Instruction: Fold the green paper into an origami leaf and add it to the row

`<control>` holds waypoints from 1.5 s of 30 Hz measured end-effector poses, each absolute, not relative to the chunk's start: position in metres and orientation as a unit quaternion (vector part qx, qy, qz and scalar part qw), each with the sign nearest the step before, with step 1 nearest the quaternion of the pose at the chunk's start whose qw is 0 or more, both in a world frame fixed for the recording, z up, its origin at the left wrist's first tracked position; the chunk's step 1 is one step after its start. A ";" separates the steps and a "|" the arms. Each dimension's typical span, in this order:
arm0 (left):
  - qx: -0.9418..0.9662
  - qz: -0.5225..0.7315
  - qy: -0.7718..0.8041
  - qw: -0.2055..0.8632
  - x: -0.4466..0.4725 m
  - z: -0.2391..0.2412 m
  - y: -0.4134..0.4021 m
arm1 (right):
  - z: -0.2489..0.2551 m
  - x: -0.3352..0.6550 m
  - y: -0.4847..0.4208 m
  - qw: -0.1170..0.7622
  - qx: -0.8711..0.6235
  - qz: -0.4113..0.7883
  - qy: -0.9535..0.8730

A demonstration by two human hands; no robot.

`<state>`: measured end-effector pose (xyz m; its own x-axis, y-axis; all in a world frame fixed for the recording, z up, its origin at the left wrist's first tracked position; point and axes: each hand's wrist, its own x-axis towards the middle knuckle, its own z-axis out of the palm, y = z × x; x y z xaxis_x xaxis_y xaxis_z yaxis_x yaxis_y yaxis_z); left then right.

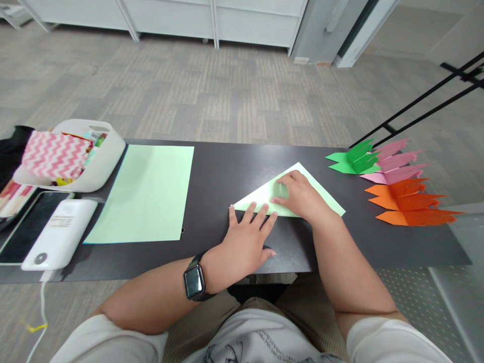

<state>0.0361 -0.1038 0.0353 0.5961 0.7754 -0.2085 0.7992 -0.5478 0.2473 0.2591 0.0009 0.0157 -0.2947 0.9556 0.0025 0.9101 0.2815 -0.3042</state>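
Note:
A pale green sheet of paper (313,194), folded into a triangle, lies on the dark table with its long edge towards me. My left hand (247,239) is spread, its fingertips touching the long edge near the left corner and the palm over the bare table. My right hand (300,196) rests on the middle of the folded paper, thumb and fingers curved apart with only paper under them. It hides part of the triangle.
Flat green paper (147,191) lies left of centre. Farther left are a white basket (111,161), a phone (28,227) and a white power bank (60,234) with a cable. Folded green (355,159), pink (397,164) and orange (408,201) paper pieces stand at the right end.

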 end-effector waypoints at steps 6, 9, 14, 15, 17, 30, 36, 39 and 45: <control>0.878 -0.044 0.443 0.173 0.033 0.032 -0.101 | 0.015 0.259 0.001 0.089 -0.586 0.125 -0.796; 0.880 -0.040 0.443 0.165 0.031 0.033 -0.101 | 0.016 0.259 0.001 0.086 -0.588 0.126 -0.795; 0.895 -0.019 0.427 0.128 0.032 0.037 -0.101 | 0.017 0.257 0.000 0.080 -0.588 0.128 -0.794; 0.901 -0.012 0.416 0.126 0.033 0.037 -0.102 | 0.017 0.257 0.000 0.080 -0.588 0.129 -0.794; 0.909 -0.002 0.396 0.127 0.034 0.036 -0.102 | 0.017 0.257 0.000 0.079 -0.589 0.128 -0.794; 0.919 0.026 0.378 0.112 0.036 0.042 -0.099 | 0.021 0.262 -0.004 0.069 -0.531 0.114 -0.837; 0.911 0.060 0.404 0.053 0.029 0.032 -0.081 | 0.025 0.261 -0.007 0.061 -0.536 0.116 -0.834; 0.901 0.068 0.428 0.030 0.024 0.026 -0.071 | 0.025 0.261 -0.006 0.061 -0.539 0.122 -0.831; 0.907 0.032 0.417 0.050 0.023 0.021 -0.066 | 0.024 0.264 -0.006 0.068 -0.529 0.135 -0.835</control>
